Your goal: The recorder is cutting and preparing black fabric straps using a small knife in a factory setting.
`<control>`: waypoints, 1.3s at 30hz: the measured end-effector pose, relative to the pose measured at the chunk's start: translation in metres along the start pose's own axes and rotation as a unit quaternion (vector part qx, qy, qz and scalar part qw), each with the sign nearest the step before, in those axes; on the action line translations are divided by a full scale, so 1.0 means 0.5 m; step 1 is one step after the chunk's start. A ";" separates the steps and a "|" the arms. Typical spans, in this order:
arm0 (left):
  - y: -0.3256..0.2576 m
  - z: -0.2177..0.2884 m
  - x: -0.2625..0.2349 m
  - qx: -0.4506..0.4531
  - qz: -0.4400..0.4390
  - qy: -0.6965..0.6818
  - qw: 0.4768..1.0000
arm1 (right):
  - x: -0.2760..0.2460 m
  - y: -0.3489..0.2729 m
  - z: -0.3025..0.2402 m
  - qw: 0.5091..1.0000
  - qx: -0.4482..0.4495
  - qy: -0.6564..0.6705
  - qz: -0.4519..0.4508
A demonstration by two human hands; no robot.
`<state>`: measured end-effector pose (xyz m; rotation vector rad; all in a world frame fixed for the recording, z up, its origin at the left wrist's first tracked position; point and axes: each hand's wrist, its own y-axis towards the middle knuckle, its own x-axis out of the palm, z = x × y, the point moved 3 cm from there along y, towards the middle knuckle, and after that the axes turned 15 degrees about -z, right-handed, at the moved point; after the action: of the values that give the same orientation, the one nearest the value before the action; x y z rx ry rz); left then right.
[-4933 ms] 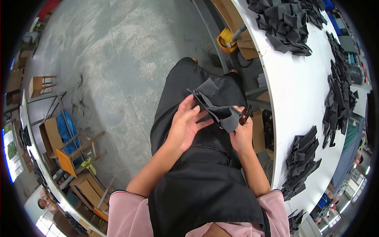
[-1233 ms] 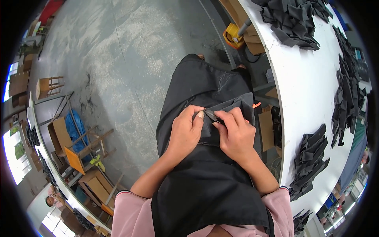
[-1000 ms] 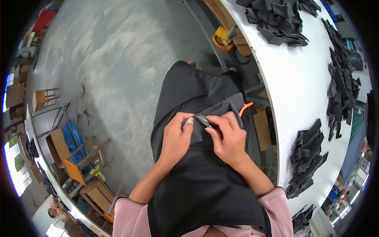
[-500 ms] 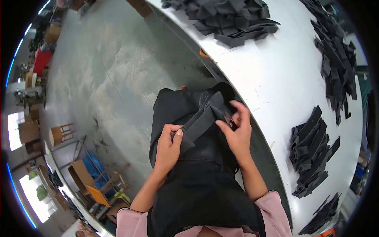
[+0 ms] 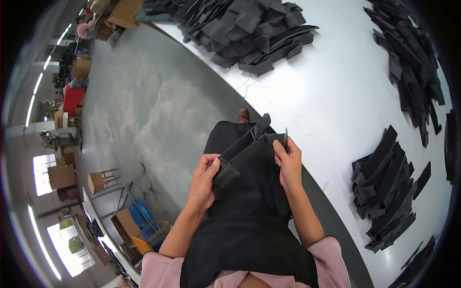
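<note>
Several dark grey fabric strips [image 5: 242,156], folded and overlapping, stretch between my hands above the black apron. My left hand [image 5: 204,180] is closed, pinching their near left end between thumb and fingers. At the far right end my right hand [image 5: 289,165] grips a corner of the cloth with thumb and forefinger. That same hand also holds small thread snips [image 5: 286,136], whose pointed dark metal tip sticks up past the fingers; the rest of the tool is hidden in the palm.
Along my right runs a white table [image 5: 317,110] with a curved-looking edge. A large heap of dark strips [image 5: 254,33] lies at its far end, a stack [image 5: 384,192] at right, and another pile [image 5: 413,72] farther back. Grey floor [image 5: 144,96] and a wooden stool [image 5: 102,180] are to the left.
My right hand has closed on the strip's corner, where before its fingers were spread beside the cloth. The snips now point upward. The whole view has shifted, bringing the far heap nearer.
</note>
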<state>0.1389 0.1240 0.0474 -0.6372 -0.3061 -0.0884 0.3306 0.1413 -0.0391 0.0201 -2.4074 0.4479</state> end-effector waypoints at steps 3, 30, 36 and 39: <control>0.017 0.017 0.027 -0.007 -0.027 0.005 1.000 | -0.006 0.000 -0.030 1.000 -0.011 -0.007 0.008; -0.096 0.263 0.273 0.518 -0.472 0.285 0.655 | -0.261 -0.338 -0.324 0.624 -0.080 -0.563 0.536; -0.189 0.251 0.246 0.333 -0.679 0.038 0.653 | -0.273 -0.330 -0.350 0.577 0.046 -0.570 0.583; -0.215 0.252 0.249 0.268 -0.681 0.008 0.682 | -0.318 -0.325 -0.353 0.577 0.166 -0.577 0.554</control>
<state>0.2067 0.1146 0.2434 0.3153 -0.7107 -1.4060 0.5846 0.0294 0.0366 -1.5781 -3.1630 1.9578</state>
